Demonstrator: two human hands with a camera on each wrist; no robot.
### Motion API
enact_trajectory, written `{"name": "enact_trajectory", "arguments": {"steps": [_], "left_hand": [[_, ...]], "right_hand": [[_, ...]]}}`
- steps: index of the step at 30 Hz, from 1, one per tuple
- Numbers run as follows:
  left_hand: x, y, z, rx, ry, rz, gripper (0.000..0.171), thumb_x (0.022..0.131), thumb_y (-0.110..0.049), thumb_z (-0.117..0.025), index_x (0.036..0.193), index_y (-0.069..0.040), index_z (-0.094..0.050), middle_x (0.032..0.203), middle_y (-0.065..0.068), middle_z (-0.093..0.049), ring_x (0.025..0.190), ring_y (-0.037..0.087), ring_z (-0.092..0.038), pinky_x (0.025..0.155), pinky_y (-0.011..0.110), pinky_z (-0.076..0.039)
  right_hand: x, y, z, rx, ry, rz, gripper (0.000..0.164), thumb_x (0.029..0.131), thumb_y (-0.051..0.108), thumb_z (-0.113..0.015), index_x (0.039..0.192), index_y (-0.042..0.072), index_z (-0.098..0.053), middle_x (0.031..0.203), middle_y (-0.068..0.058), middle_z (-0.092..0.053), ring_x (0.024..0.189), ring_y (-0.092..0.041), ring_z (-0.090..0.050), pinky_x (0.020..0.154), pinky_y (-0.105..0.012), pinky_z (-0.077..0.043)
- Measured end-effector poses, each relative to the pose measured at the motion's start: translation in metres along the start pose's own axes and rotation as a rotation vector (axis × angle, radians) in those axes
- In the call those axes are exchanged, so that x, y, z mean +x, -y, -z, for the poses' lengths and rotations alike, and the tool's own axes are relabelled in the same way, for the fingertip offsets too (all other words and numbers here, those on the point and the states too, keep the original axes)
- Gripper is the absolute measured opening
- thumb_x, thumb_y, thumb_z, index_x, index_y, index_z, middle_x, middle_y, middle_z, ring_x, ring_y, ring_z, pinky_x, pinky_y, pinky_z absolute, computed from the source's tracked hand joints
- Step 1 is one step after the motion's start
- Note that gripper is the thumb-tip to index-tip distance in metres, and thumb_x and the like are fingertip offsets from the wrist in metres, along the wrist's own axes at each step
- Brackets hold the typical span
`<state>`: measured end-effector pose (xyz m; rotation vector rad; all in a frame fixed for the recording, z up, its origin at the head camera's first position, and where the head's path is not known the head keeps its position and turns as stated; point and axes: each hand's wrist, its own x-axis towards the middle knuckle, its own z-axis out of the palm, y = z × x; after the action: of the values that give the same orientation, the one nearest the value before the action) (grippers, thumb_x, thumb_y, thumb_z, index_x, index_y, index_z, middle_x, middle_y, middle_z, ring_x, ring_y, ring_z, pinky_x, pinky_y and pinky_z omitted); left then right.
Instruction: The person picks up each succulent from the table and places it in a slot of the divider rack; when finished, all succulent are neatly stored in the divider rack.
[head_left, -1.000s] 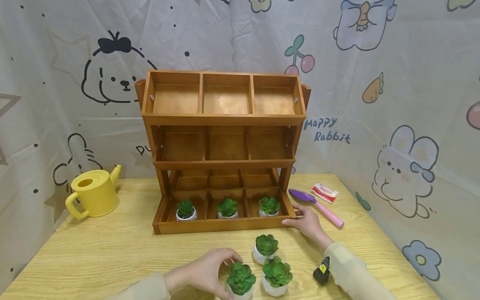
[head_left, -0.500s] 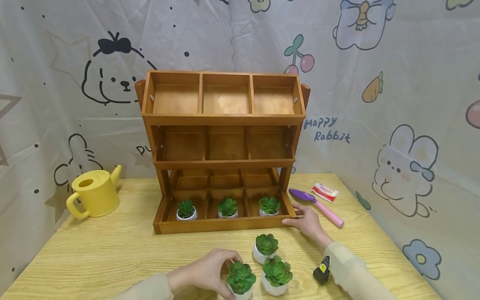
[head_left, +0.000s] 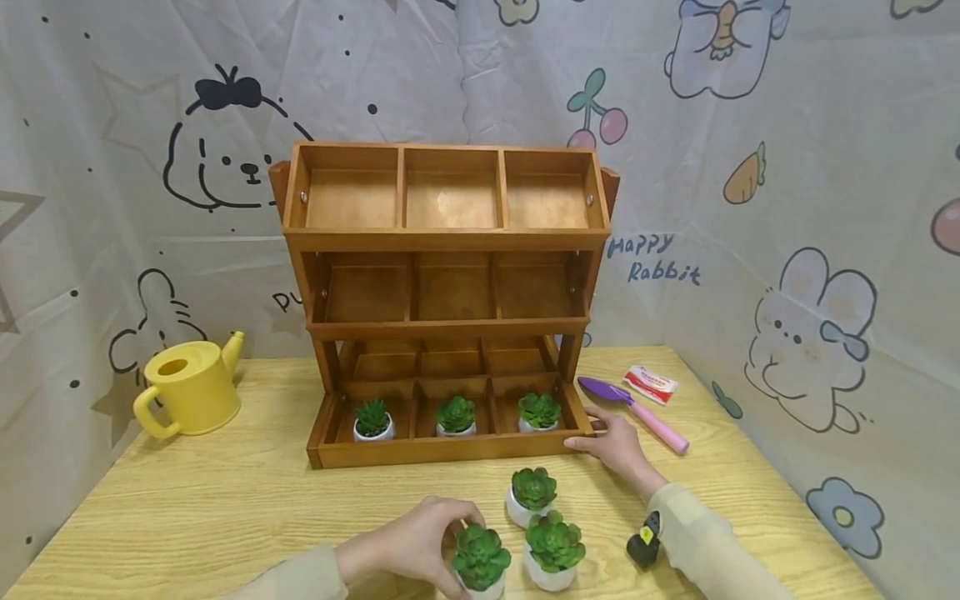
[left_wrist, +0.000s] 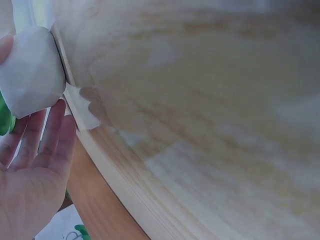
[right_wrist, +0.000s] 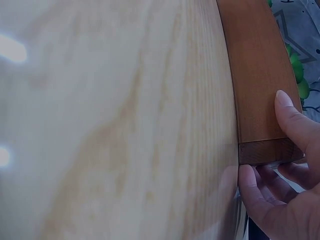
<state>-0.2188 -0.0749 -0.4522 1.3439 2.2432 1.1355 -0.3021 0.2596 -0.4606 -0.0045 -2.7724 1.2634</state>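
Observation:
At the front of the table my left hand holds a potted succulent by its white faceted pot, thumb on one side and fingers on the other. Two more succulents in white pots, one behind and one in front, stand just right of it. My right hand grips the lower right corner of a brown wooden tiered shelf. In the right wrist view, its thumb lies on the front board and the fingers are at the end face.
The shelf's bottom tier holds a succulent in each front compartment: left, middle, right. A yellow watering can stands left. A purple trowel with pink handle and a red-white packet lie right. Patterned cloth hangs behind.

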Motion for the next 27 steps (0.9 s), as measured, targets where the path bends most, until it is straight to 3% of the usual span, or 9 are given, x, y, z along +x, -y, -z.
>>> {"name": "enact_trajectory", "arguments": {"steps": [7,14,20,27], "left_hand": [[-0.004,-0.004,0.004,-0.043,-0.013,0.024,0.048,0.067,-0.025,-0.088,0.107,-0.015,-0.061,0.101,-0.007,-0.067,0.083,-0.004,-0.060,0.073,0.017,-0.052],[-0.008,-0.013,0.016,-0.081,-0.123,0.089,0.051,0.064,-0.024,-0.089,0.106,-0.018,-0.061,0.102,-0.005,-0.064,0.085,0.000,-0.058,0.073,0.023,-0.054],[-0.011,-0.016,0.029,-0.040,-0.233,0.028,0.053,0.064,-0.021,-0.089,0.107,-0.015,-0.060,0.103,0.002,-0.062,0.085,0.004,-0.057,0.070,0.022,-0.056],[-0.016,-0.023,0.043,-0.046,-0.309,0.017,0.054,0.064,-0.016,-0.088,0.110,-0.013,-0.060,0.103,0.005,-0.063,0.085,0.005,-0.059,0.064,0.026,-0.057]], "right_hand": [[-0.001,0.000,0.000,-0.001,0.004,0.005,0.079,0.073,0.033,-0.083,0.136,-0.002,-0.049,0.114,-0.025,-0.065,0.106,-0.038,-0.063,0.088,-0.047,-0.051],[-0.001,0.000,0.001,0.002,0.010,0.014,0.079,0.074,0.033,-0.083,0.136,-0.002,-0.049,0.114,-0.026,-0.065,0.104,-0.038,-0.064,0.088,-0.047,-0.051],[-0.001,-0.001,0.002,0.008,0.006,0.015,0.080,0.073,0.035,-0.083,0.136,-0.002,-0.049,0.114,-0.026,-0.065,0.105,-0.038,-0.063,0.089,-0.047,-0.051],[-0.001,-0.001,0.001,-0.004,0.005,0.046,0.083,0.072,0.038,-0.083,0.135,-0.005,-0.049,0.112,-0.026,-0.065,0.104,-0.039,-0.063,0.085,-0.046,-0.052]]}}
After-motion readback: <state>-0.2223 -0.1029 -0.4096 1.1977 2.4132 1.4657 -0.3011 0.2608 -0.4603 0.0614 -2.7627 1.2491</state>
